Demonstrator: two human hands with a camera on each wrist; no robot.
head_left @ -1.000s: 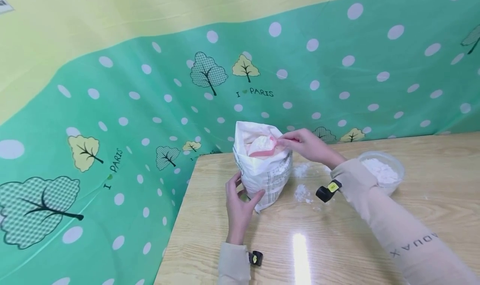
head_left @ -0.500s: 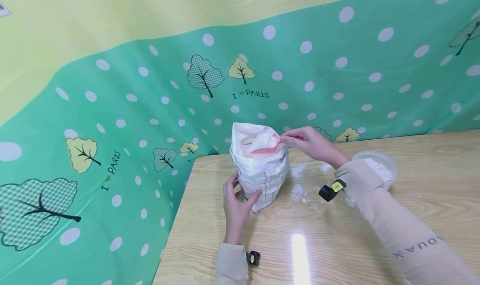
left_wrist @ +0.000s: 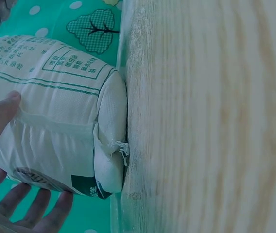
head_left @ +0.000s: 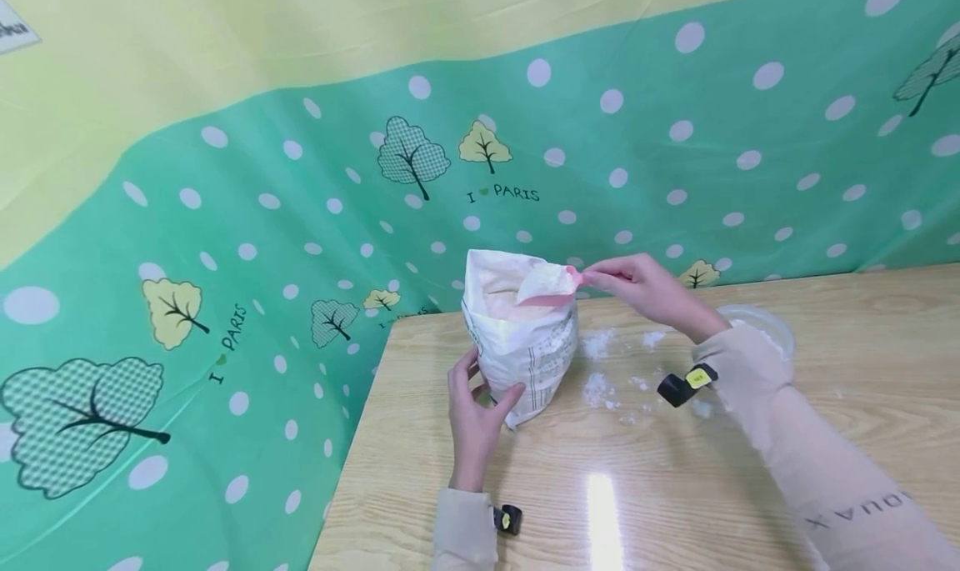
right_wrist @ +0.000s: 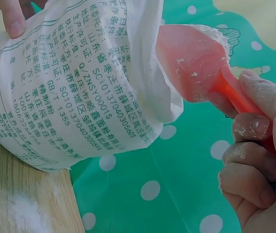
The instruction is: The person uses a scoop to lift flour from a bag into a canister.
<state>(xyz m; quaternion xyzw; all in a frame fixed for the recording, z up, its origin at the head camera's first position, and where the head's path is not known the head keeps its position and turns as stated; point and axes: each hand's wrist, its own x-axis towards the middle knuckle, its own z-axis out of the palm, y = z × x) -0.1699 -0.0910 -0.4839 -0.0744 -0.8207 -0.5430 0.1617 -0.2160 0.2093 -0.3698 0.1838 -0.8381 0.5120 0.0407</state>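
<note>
A white bag of flour (head_left: pixel 517 350) with green print stands upright on the table, its mouth open and white flour inside. My left hand (head_left: pixel 476 425) holds the bag low down, thumb on the near side and fingers on the other, as the left wrist view shows too. My right hand (head_left: pixel 656 296) grips the handle of a pink scoop (right_wrist: pixel 191 63), the fingers flour-dusted and curled round it. Heaped with flour, the scoop is at the right side of the bag's mouth, its tip still over the opening.
A clear bowl (head_left: pixel 776 325) stands to the right, partly hidden behind the right forearm. Spilled flour (head_left: pixel 597 389) lies in patches on the wooden table (head_left: pixel 675 488) between bag and bowl. A green patterned cloth (head_left: pixel 330 246) hangs behind the table and on its left.
The right hand has moved right with the loaded scoop, from inside the bag's mouth to its right rim. The left hand stays on the bag.
</note>
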